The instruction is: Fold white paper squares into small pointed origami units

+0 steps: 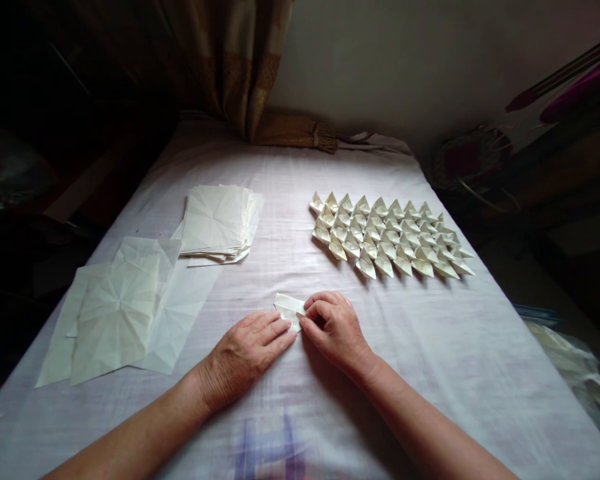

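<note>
A small piece of folded pale paper lies on the cloth between my hands. My left hand rests flat, its fingers stretched out over the paper's lower left part. At the paper's right end, my right hand pinches the edge between thumb and fingers. Beyond my right hand stand several rows of folded paper boats, set close together. Off to the left is a stack of creased paper sheets, and nearer to me several loose creased sheets overlap.
A pale cloth covers the flat surface under everything. At the far end hangs a patterned curtain in front of a wall. Plastic bags lie low beyond the right edge. The left side is dark.
</note>
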`<action>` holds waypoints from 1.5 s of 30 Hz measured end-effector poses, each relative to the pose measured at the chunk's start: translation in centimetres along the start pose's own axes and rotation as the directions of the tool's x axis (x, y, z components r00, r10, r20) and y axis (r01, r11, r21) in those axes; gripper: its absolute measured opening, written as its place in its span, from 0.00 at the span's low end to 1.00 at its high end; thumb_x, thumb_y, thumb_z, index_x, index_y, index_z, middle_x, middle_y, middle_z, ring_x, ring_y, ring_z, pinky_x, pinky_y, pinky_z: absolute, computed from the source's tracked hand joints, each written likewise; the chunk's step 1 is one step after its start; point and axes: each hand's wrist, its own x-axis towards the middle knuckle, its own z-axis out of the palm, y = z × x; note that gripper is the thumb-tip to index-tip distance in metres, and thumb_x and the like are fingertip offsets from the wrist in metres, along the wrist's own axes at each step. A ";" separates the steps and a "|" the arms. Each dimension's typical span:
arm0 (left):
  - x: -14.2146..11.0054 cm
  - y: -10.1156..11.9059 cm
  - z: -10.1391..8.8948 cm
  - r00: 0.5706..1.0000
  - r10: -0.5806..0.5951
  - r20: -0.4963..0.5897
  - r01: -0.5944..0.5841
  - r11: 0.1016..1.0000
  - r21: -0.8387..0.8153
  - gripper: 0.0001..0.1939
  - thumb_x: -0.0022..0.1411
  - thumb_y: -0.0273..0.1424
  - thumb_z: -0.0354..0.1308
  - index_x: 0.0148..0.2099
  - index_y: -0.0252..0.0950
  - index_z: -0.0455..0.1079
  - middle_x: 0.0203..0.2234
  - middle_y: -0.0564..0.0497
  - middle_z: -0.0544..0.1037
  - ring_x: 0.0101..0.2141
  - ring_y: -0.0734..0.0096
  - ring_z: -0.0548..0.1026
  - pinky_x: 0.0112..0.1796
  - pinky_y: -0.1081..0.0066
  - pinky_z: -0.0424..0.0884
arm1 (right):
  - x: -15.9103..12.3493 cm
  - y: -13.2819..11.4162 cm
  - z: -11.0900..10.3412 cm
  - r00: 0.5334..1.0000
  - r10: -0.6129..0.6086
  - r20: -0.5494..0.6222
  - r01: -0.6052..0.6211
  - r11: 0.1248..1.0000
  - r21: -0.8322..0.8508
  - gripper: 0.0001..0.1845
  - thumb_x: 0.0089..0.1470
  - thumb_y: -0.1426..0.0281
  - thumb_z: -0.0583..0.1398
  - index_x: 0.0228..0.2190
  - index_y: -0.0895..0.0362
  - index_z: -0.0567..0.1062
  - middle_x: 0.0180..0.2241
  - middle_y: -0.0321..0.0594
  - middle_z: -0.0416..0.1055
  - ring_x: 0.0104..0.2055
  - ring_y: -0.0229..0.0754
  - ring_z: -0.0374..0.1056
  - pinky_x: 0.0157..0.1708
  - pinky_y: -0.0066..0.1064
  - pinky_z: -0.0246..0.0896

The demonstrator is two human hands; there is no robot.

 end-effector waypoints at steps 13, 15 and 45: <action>0.4 0.1 -0.1 1.000 -0.008 0.011 0.008 1.000 0.014 0.14 0.69 0.25 0.48 0.50 0.35 0.73 0.46 0.46 0.78 0.50 0.61 0.73 0.51 0.60 0.69 | 0.2 0.0 0.0 0.999 0.034 0.038 -0.034 0.999 -0.016 0.07 0.47 0.76 0.62 0.23 0.54 0.70 0.33 0.37 0.74 0.38 0.44 0.67 0.41 0.37 0.56; 0.6 0.0 -0.1 1.000 -0.012 0.014 0.012 1.000 -0.003 0.13 0.69 0.25 0.49 0.50 0.36 0.73 0.45 0.47 0.78 0.49 0.63 0.73 0.53 0.59 0.67 | 0.2 0.0 0.0 0.999 0.032 0.042 -0.031 0.999 -0.037 0.06 0.46 0.76 0.62 0.28 0.54 0.71 0.33 0.37 0.73 0.38 0.44 0.66 0.40 0.37 0.56; 1.0 -0.2 -0.4 0.990 -0.027 0.138 0.036 0.997 -0.069 0.15 0.66 0.27 0.51 0.53 0.38 0.70 0.51 0.46 0.76 0.54 0.60 0.70 0.59 0.55 0.59 | -1.3 -0.3 0.2 0.995 0.001 -0.101 -0.017 0.987 -0.158 0.07 0.51 0.68 0.63 0.34 0.53 0.71 0.48 0.45 0.70 0.51 0.52 0.64 0.49 0.44 0.53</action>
